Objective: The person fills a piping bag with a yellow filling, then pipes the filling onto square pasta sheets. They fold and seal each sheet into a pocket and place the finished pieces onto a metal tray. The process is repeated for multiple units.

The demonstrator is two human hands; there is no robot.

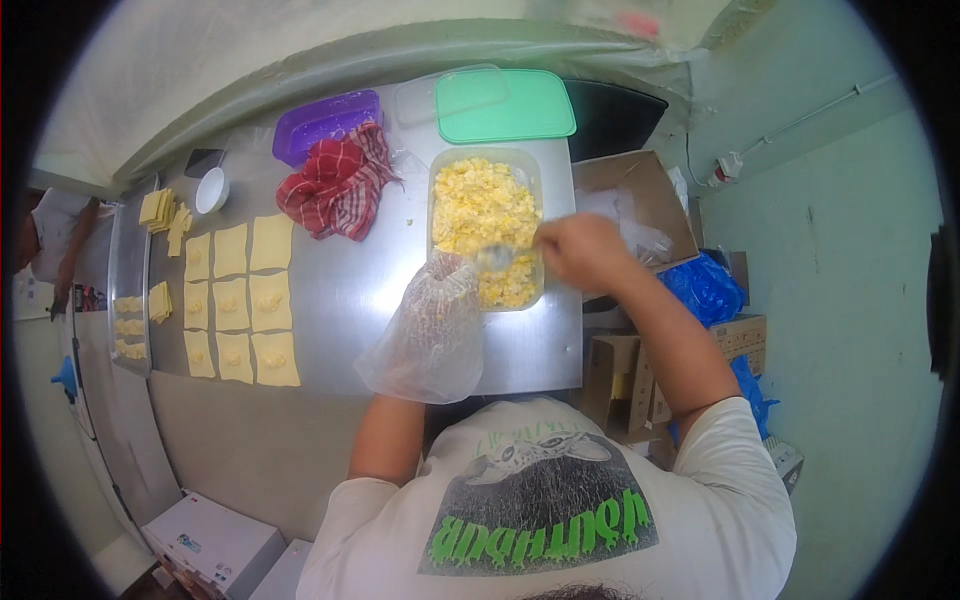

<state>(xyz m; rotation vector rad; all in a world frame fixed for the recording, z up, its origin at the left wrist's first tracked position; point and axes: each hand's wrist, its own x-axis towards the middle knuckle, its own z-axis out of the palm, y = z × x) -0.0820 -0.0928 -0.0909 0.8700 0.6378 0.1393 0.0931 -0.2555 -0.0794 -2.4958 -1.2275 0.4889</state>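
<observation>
My right hand (pixel 583 252) is closed around the handle of a metal spoon (pixel 493 257). The spoon's bowl rests over a crumbly yellow-and-white filling, like chopped egg (pixel 485 205), in a rectangular clear plastic container (pixel 542 278). A loose, wrinkled clear plastic bag covers my left hand (pixel 445 285), which is at the container's near left corner, close to the spoon. Its fingers are blurred by the bag. To the left, pale yellow dough squares (pixel 230 248) lie in rows; several carry a small mound of filling (pixel 268 300), while the farthest row looks bare.
A red checked cloth (pixel 340 185) lies by a purple tub (pixel 325 120). Behind the container is a green lid (pixel 510 105). Stacked dough pieces (pixel 157 208), a white bowl (pixel 212 190) and a metal tray (pixel 128 280) are farther left. Cardboard boxes (pixel 640 195) stand right of the steel table (pixel 540 355). Another person (pixel 62 230) is far left.
</observation>
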